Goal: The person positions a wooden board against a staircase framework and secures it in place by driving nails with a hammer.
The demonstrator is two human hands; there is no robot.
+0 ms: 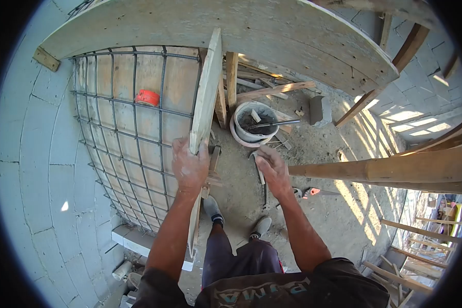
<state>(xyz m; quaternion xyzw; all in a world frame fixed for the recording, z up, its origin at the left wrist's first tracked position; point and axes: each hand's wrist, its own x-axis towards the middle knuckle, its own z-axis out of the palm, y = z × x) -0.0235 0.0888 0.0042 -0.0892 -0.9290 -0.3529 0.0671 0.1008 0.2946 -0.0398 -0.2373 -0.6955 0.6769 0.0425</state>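
My left hand (189, 165) is closed around the lower end of a narrow, pale wooden board (208, 84). This board stands along the edge of a plywood panel (123, 123) covered by a grid of steel rebar (136, 115). Over the open floor, my right hand (273, 168) has its fingers curled together; whatever they hold, if anything, is hidden. A hammer (260, 170) shows just left of that hand, and I cannot tell whether the two touch. A red roll-shaped object (147, 97) sits on the rebar.
A bucket (251, 123) with dark mortar and a tool stands ahead, near a grey block (320, 111). A red-handled saw (313, 192) lies on the floor at right. A large curved board (231, 31) spans overhead, and a wooden beam (385, 167) juts in from the right.
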